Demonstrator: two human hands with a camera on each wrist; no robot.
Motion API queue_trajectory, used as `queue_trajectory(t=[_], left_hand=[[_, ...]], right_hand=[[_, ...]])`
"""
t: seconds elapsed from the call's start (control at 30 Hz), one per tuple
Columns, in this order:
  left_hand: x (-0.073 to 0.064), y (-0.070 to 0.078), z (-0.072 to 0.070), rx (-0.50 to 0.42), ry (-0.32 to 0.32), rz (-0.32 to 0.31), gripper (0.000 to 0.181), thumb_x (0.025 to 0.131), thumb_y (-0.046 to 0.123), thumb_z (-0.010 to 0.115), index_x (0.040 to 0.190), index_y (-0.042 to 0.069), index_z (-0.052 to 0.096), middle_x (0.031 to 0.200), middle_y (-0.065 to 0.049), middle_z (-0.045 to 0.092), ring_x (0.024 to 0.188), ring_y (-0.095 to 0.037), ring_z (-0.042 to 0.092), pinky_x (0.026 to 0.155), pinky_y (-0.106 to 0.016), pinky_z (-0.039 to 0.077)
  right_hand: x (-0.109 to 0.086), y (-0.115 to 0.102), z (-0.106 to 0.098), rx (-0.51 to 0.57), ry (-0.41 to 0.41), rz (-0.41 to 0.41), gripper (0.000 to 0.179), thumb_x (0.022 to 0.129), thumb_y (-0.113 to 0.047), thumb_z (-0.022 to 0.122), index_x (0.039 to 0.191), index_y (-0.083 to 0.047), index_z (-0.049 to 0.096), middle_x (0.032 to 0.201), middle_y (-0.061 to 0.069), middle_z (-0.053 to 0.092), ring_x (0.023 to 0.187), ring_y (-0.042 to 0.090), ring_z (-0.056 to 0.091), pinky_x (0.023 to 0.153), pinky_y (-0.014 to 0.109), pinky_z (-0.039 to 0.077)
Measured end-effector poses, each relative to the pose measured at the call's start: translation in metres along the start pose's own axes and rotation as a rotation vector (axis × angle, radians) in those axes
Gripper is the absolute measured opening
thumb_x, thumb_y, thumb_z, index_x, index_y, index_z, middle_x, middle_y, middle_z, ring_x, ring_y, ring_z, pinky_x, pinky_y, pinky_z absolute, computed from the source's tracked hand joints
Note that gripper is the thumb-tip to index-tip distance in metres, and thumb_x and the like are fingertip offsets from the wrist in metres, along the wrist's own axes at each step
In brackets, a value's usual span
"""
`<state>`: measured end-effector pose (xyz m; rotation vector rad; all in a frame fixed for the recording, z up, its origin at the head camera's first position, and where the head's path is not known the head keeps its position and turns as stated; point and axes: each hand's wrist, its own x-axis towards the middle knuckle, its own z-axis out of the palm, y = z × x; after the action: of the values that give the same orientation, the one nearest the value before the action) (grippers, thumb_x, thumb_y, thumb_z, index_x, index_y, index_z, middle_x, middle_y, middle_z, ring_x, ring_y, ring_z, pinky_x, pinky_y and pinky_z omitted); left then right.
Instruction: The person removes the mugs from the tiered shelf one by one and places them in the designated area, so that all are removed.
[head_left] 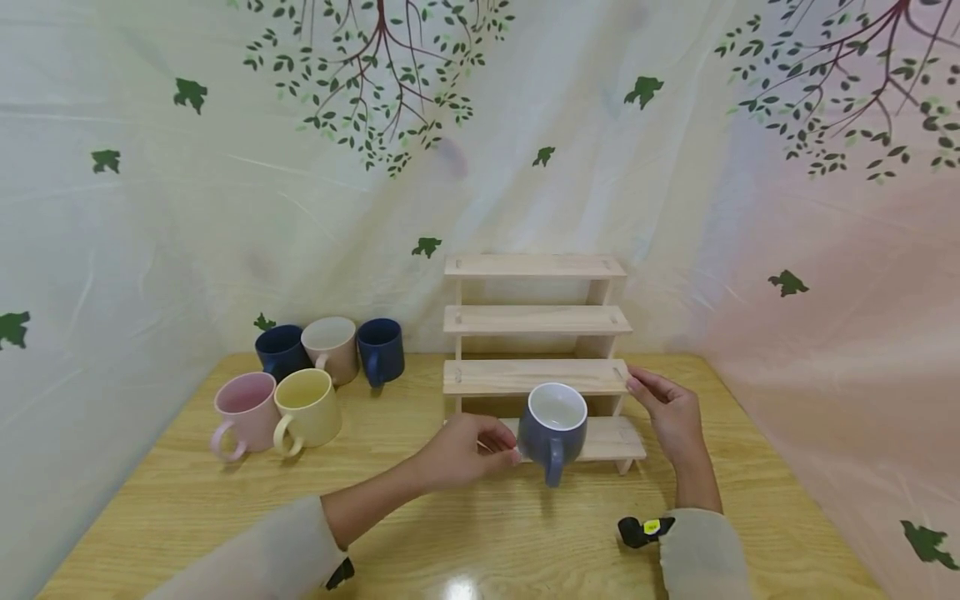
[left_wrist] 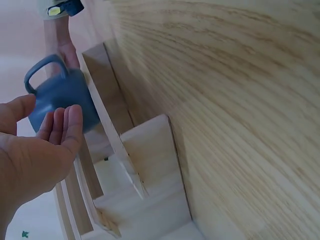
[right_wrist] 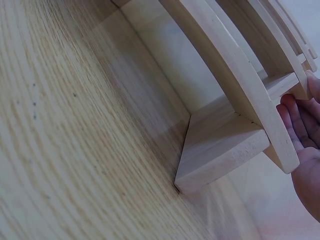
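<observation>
A grey-blue mug point(head_left: 553, 429) with a white inside stands on the lowest step of a wooden tiered stand point(head_left: 536, 379), its handle facing the front edge. Just left of the mug is my left hand point(head_left: 467, 450). In the left wrist view the thumb and fingers of that hand are apart, with the mug point(left_wrist: 70, 97) beyond them; whether a fingertip touches it I cannot tell. At the stand's right side, my right hand point(head_left: 671, 412) pinches the end of the second step from the bottom. In the right wrist view its fingers point(right_wrist: 295, 117) lie under that step.
On the left of the wooden table point(head_left: 405, 533) several mugs are grouped: a pink mug point(head_left: 247, 412), a yellow mug point(head_left: 307, 408), a cream mug point(head_left: 330, 350) and two dark blue mugs, one point(head_left: 381, 350) nearest the stand. A leaf-patterned curtain point(head_left: 337, 208) hangs behind.
</observation>
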<state>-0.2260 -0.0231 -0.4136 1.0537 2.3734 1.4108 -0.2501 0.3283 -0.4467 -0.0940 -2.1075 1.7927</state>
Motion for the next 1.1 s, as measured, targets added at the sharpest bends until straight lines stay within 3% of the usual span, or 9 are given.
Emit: queue_trajectory(t=[0.23,0.43,0.67,0.9,1.1], left_hand=[[0.003,0.001,0.017,-0.154,-0.056,0.003,0.024,0.091,0.015,0.080,0.106,-0.003,0.073,0.097,-0.002,0.073,0.088,-0.006,0.068,0.080,-0.024,0.060],[0.005,0.001,0.028,-0.239,-0.077,-0.019,0.020,0.092,0.010,0.078,0.107,-0.001,0.073,0.098,-0.003,0.072,0.091,-0.009,0.069,0.083,-0.023,0.059],[0.008,0.004,0.035,-0.333,-0.095,-0.073,0.016,0.094,0.011,0.076,0.107,0.002,0.074,0.098,0.001,0.072,0.093,-0.011,0.069,0.083,-0.023,0.059],[0.010,0.010,0.038,-0.417,-0.085,-0.100,0.017,0.093,0.008,0.076,0.108,0.000,0.074,0.100,-0.002,0.074,0.094,-0.012,0.070,0.085,-0.025,0.059],[0.009,0.019,0.044,-0.605,-0.103,-0.170,0.019,0.093,-0.003,0.072,0.111,-0.009,0.070,0.103,-0.011,0.072,0.098,-0.030,0.072,0.086,-0.036,0.062]], right_hand=[[0.002,0.002,0.001,0.028,0.003,0.001,0.046,0.095,-0.021,0.076,0.132,0.004,0.066,0.107,-0.015,0.074,0.097,0.001,0.066,0.085,0.012,0.054],[0.002,0.001,0.001,0.016,0.000,-0.009,0.047,0.095,-0.024,0.076,0.132,0.004,0.065,0.107,-0.015,0.074,0.096,0.001,0.066,0.085,0.012,0.054],[0.000,-0.001,0.001,0.016,-0.001,0.004,0.048,0.094,-0.024,0.076,0.132,0.004,0.065,0.107,-0.015,0.073,0.098,0.001,0.066,0.085,0.012,0.054],[0.000,-0.001,0.000,0.020,-0.003,-0.002,0.048,0.095,-0.022,0.076,0.132,0.006,0.064,0.108,-0.013,0.074,0.097,0.000,0.066,0.084,0.011,0.053],[-0.001,-0.001,0.001,0.007,0.008,0.016,0.048,0.095,-0.024,0.076,0.132,0.004,0.065,0.108,-0.014,0.073,0.098,0.001,0.066,0.085,0.011,0.053]])
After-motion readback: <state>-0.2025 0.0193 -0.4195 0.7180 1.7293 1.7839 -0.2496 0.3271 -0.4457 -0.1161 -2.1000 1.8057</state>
